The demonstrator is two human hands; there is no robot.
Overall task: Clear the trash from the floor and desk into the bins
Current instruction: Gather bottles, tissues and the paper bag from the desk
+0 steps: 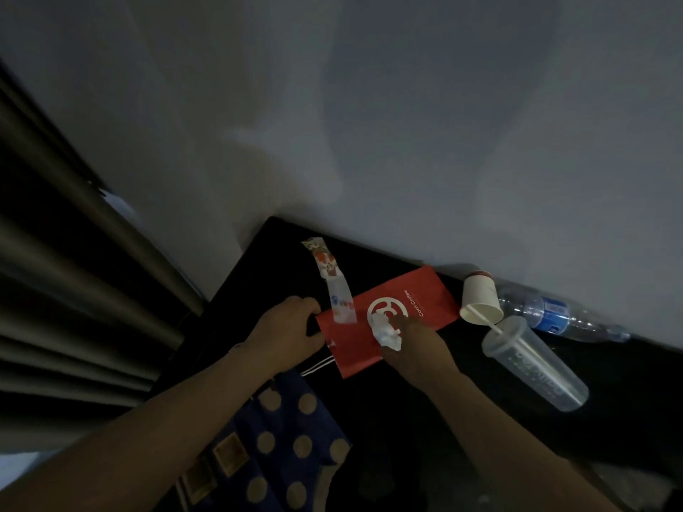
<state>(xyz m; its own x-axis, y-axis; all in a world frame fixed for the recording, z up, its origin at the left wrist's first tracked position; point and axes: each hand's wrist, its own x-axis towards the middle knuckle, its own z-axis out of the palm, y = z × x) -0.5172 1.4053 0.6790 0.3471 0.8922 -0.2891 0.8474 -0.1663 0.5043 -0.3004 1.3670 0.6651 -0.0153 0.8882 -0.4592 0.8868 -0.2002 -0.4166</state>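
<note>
The left hand [292, 323] grips the end of the red paper bag [414, 301], which lies flat on the dark desk [406, 419]. The right hand [414, 345] pinches a crumpled white tissue [386, 330] on top of the bag. I think it is best to take the tissue away first and lift the bag slowly (the long wrapper [332, 286] lies half on it and may slide off).
</note>
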